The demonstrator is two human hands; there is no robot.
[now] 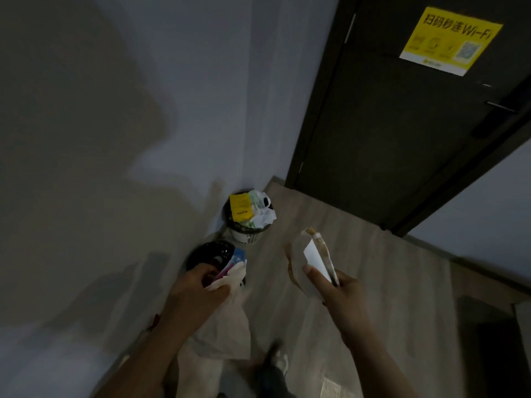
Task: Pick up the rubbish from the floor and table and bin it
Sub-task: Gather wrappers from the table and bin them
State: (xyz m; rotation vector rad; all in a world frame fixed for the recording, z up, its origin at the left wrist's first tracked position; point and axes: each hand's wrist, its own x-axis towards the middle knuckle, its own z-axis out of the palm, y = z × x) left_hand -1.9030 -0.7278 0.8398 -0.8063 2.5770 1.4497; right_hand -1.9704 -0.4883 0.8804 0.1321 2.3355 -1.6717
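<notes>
Bin (246, 237) stands ahead, slightly left, nearer the left hand (198, 288) gripping a paper bag bundle (227, 320); right hand (342, 291) pinches a wrapper (314, 255).

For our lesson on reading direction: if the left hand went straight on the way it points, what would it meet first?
Most likely the overfilled waste bin in the corner. The left hand, gripping a paper bag, points at it. Depth is unclear.
</notes>
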